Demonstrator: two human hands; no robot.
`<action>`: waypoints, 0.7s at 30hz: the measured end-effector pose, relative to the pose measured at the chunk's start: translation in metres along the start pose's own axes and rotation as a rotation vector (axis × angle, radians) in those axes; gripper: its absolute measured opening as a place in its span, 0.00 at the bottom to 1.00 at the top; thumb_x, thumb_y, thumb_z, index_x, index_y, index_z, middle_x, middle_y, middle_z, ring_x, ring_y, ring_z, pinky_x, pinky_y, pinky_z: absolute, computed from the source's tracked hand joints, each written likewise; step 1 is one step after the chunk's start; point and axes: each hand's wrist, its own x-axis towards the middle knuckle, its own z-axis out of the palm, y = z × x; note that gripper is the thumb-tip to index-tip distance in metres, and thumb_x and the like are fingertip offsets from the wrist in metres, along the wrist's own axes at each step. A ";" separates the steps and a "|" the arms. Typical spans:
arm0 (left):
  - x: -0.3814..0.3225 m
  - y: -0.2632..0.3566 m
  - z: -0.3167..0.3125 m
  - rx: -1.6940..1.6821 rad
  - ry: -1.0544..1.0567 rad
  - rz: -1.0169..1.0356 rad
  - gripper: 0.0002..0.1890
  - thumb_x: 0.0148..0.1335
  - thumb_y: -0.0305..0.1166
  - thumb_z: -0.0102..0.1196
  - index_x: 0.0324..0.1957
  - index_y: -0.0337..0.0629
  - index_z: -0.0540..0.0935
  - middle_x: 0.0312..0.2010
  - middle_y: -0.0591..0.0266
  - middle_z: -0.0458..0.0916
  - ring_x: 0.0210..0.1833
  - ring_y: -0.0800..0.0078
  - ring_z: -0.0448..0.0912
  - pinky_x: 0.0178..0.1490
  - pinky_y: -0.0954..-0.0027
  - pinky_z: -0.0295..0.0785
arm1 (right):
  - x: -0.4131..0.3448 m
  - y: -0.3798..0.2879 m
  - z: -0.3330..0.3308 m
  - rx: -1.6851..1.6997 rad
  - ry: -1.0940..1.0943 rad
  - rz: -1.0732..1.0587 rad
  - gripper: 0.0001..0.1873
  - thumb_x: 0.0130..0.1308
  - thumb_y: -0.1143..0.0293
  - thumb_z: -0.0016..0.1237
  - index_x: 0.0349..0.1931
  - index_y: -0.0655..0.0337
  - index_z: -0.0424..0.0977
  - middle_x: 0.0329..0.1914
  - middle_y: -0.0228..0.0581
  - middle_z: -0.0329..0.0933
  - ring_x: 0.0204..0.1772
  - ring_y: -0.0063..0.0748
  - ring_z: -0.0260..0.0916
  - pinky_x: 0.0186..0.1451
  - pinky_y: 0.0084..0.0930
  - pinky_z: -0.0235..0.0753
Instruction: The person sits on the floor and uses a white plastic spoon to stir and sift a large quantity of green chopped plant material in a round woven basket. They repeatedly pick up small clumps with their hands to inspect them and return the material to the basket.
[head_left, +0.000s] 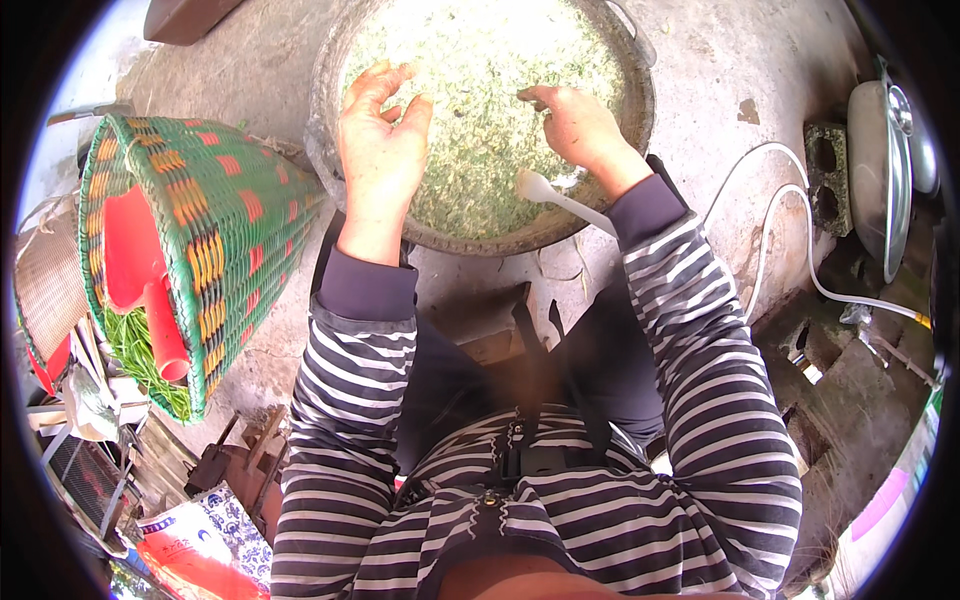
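A wide round basin (330, 150) before me holds a thick layer of chopped green and pale plant matter (480, 135), its far part washed out by glare. Over the basin's left side is my left hand (386, 127), palm partly upturned, fingers apart and curved, with nothing seen in it. On the right, my right hand (581, 127) is over the chopped matter with its forefinger pointing left and the other fingers curled; whether it pinches anything is unclear. A white plastic ladle or scoop (559, 196) rests at the basin's near right rim, its handle reaching my right sleeve.
Left of the basin lies a green woven basket (255, 217) with a red plastic scoop (154, 300) and green grass (135, 345) inside. A white hose (810, 247), a hollow block (827, 176) and a metal pan (870, 165) are at right. Bags (202, 540) lie lower left.
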 end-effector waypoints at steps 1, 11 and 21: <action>-0.001 -0.001 -0.002 0.006 0.031 0.002 0.15 0.58 0.20 0.60 0.49 0.36 0.84 0.55 0.54 0.78 0.54 0.72 0.77 0.54 0.73 0.73 | 0.001 0.001 0.001 -0.026 -0.055 0.079 0.13 0.63 0.71 0.49 0.47 0.52 0.82 0.41 0.49 0.83 0.48 0.46 0.81 0.53 0.39 0.79; 0.007 -0.005 -0.003 -0.362 -0.082 -0.096 0.14 0.62 0.18 0.56 0.50 0.31 0.78 0.32 0.68 0.78 0.31 0.84 0.74 0.35 0.81 0.70 | -0.001 0.075 0.086 0.223 -0.468 0.244 0.16 0.56 0.74 0.50 0.44 0.52 0.85 0.41 0.45 0.85 0.44 0.42 0.82 0.52 0.35 0.80; -0.010 0.024 -0.031 -0.357 -0.107 -0.097 0.15 0.60 0.20 0.55 0.50 0.30 0.77 0.34 0.65 0.77 0.36 0.82 0.75 0.39 0.78 0.70 | -0.034 0.099 0.248 0.120 -0.503 0.493 0.11 0.56 0.71 0.53 0.38 0.67 0.80 0.35 0.55 0.83 0.40 0.50 0.83 0.49 0.39 0.81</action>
